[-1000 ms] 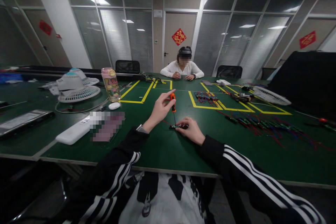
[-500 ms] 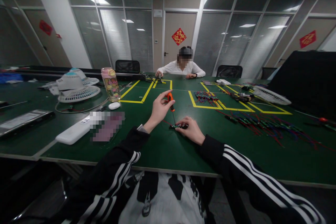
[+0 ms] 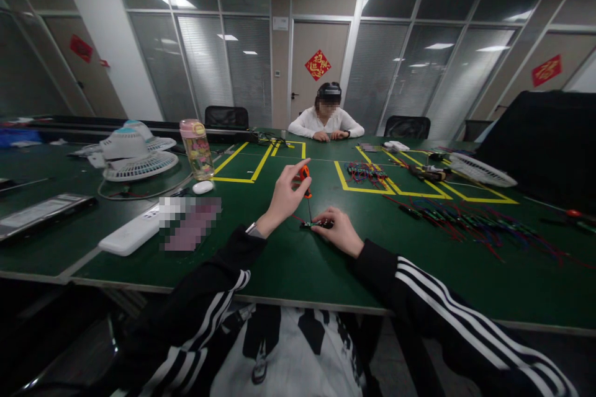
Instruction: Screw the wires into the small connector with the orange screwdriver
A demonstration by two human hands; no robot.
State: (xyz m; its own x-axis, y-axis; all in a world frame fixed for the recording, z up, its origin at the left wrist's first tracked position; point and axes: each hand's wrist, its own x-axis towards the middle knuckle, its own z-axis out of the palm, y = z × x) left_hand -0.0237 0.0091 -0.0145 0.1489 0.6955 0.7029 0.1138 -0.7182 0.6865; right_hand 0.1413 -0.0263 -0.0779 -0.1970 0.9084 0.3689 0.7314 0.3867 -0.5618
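My left hand [image 3: 284, 195] pinches the orange handle of a small screwdriver [image 3: 305, 181], held upright with its tip down on a small circuit board [image 3: 317, 224] lying on the green table [image 3: 288, 260]. Resting on the table, my right hand [image 3: 341, 231] presses its fingers on that board and holds it in place. Thin red wires run out from under the board.
A white power strip [image 3: 133, 232] and a blurred item lie at the left, with a pink-capped bottle [image 3: 197, 150], a white mouse and small fans [image 3: 135, 158] behind. Wired boards [image 3: 465, 220] spread to the right among yellow tape frames. Another person [image 3: 326, 119] sits opposite.
My left hand's fingers have shifted slightly around the screwdriver handle, which tilted a little. The person opposite moved their hands. My right hand stayed on the board.
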